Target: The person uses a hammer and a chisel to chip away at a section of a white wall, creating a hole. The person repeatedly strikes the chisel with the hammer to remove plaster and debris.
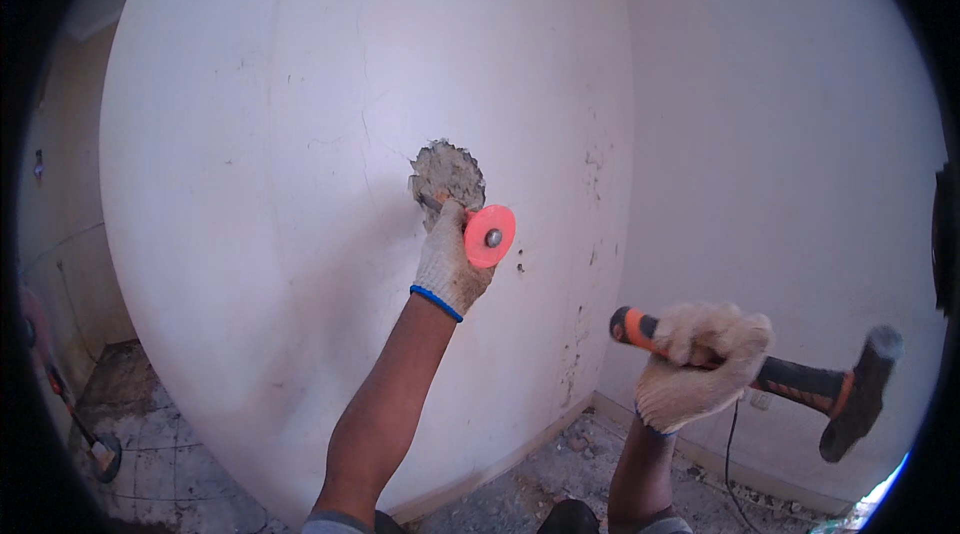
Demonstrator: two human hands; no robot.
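Observation:
My left hand (pixel 452 259), in a white knit glove with a blue cuff, is closed round a chisel whose round pink hand guard (pixel 477 252) and metal striking end face me. The chisel's tip points into a rough hole (pixel 447 172) broken in the white wall (pixel 330 64); exactly where it touches is hidden by the glove. Off to the right, my gloved right hand (pixel 705 359) grips a sledgehammer (pixel 800 382) by its black and orange handle. The hammer's dark metal head is at the far right, well apart from the chisel.
Rubble and dust cover the floor (pixel 570 459) along the wall's foot. A black cable (pixel 732 464) hangs by a wall socket (pixel 760 400) at the right. At the far left, a long-handled tool (pixel 100 454) stands on the dirty tiles. Thin cracks run above the hole.

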